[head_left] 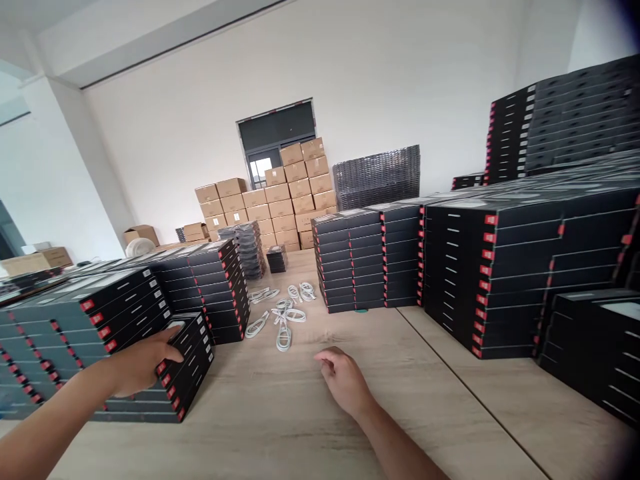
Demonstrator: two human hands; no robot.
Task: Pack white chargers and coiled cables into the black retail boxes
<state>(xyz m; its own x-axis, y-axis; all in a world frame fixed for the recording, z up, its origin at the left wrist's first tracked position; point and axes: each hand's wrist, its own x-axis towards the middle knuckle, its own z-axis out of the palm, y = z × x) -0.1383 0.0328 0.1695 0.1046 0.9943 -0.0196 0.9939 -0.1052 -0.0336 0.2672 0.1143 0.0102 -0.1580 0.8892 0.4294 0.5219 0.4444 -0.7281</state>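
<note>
My left hand (143, 363) rests on top of a short stack of flat black boxes with red tabs (185, 373) at the near left, thumb and fingers spread over the top box, gripping nothing that I can see. My right hand (344, 379) hovers over the bare wooden table (300, 413), fingers loosely curled and empty. Several coiled white cables (283, 317) lie on the table a little beyond both hands.
Tall stacks of the same black boxes stand at the left (100, 313), centre (367, 260) and right (525, 267). Brown cartons (285, 197) are piled against the back wall near a dark doorway. Black trays (377, 177) lean behind the centre stacks.
</note>
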